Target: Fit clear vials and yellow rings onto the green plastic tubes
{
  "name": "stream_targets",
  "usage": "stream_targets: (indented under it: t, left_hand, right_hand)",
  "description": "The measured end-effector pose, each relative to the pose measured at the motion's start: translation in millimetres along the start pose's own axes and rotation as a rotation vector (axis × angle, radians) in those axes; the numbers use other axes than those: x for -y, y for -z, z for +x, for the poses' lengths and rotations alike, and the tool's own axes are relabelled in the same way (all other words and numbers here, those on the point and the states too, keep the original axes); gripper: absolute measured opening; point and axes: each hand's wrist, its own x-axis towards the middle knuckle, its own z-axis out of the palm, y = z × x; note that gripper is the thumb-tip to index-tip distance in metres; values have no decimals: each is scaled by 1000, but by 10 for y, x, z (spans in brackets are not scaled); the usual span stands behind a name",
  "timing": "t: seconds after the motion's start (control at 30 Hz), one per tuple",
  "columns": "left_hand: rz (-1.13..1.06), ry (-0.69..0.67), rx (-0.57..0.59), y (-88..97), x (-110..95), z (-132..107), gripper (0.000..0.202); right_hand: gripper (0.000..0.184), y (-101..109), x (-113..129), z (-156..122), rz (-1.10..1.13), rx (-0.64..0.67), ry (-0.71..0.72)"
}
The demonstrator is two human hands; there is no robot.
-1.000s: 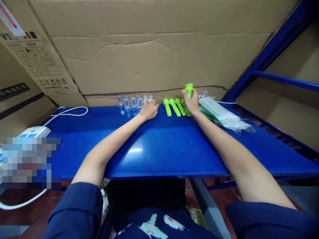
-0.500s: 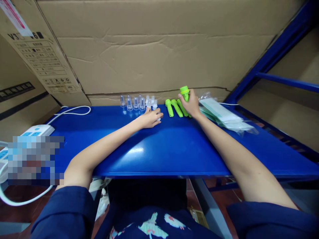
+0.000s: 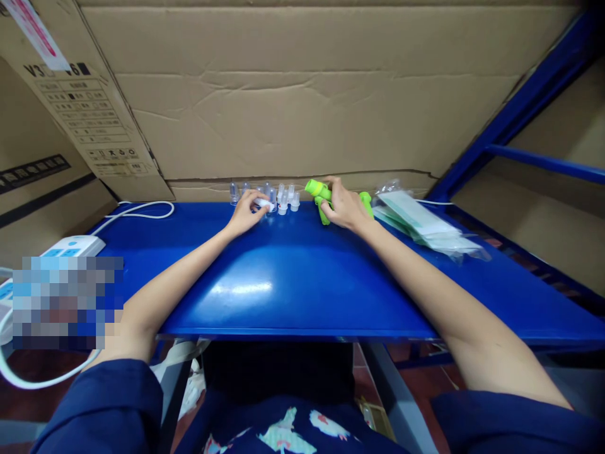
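My left hand (image 3: 246, 212) is closed on a small white plastic piece (image 3: 265, 203), in front of a group of clear domed caps (image 3: 233, 193). Just right of it stand several small white-based clear pieces (image 3: 295, 202). Between the fingers of my right hand (image 3: 348, 205) is a lime-green flashlight-shaped piece (image 3: 317, 188), tilted with its wide end to the left. Other green flashlight-shaped pieces lie below and behind that hand, one showing at its right (image 3: 366, 203). The hand covers most of them.
Clear packets with white and pale green contents (image 3: 420, 221) lie at the table's right. A white power strip (image 3: 70, 249) with a cable is at the left, partly pixelated. Cardboard (image 3: 302, 94) walls the back, and a blue metal frame (image 3: 510, 104) rises at the right.
My left hand has moved left with the white piece, over to the clear domed caps. My right hand has shifted left and lower, tipping the green piece from upright to leftward.
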Motion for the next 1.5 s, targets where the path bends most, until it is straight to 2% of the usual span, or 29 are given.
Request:
stream_targets:
  t: [0.1, 0.23, 0.4, 0.63, 1.07, 1.5]
  left_hand:
    - [-102, 135, -134, 20, 130, -28, 14]
    - [-268, 293, -226, 1, 221, -32, 17]
    - [-373, 315, -267, 24, 227, -30, 34]
    - [-364, 294, -188, 60, 182, -51, 36]
    - [-420, 239, -6, -47, -22, -117, 42]
    - [-478, 238, 65, -140, -129, -189, 51]
  right_hand:
    - [50, -30, 52, -31, -20, 25, 17]
    - [48, -33, 110, -82, -85, 80, 108]
    - [52, -109, 144, -108, -213, 100, 278]
    - [48, -246, 164, -107, -264, 68, 415]
    - [48, -289, 235, -123, -260, 1, 492]
    - [55, -299, 312, -146, -186, -5, 539]
